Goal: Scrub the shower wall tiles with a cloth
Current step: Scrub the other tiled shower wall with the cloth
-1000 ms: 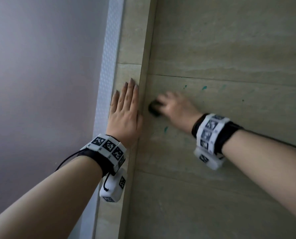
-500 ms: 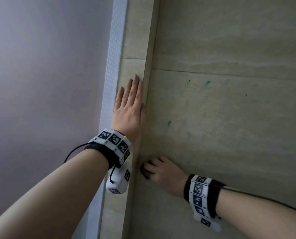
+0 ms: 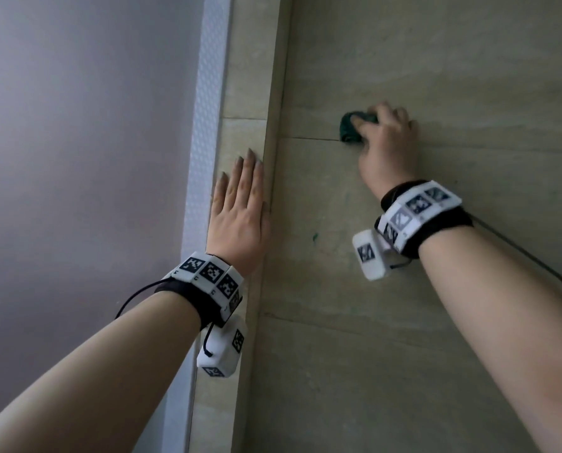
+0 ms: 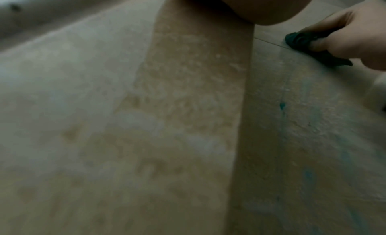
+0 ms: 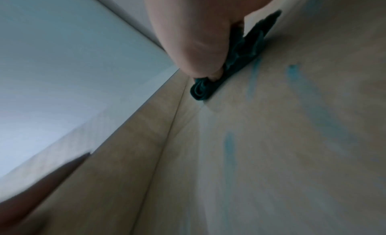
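A small dark green cloth (image 3: 350, 128) is bunched under my right hand (image 3: 384, 138), which grips it and presses it against the beige tiled wall (image 3: 453, 76) at a horizontal grout line. The cloth (image 4: 303, 43) also shows at the upper right of the left wrist view and as a rolled wad (image 5: 238, 60) in the right wrist view. My left hand (image 3: 240, 204) lies flat with straight fingers on the narrow tiled corner strip (image 3: 250, 60), holding nothing. A teal spot (image 3: 314, 237) and faint teal smears (image 5: 228, 146) mark the tiles below the cloth.
A white textured strip (image 3: 207, 125) runs up beside the tiled corner, with a plain pale wall (image 3: 76, 125) to its left. A black cable (image 3: 534, 256) trails from my right wrist band.
My right hand with the cloth went from mid wall down to the lower corner, and now it is up and to the right at the grout line. The left hand stayed flat in place.
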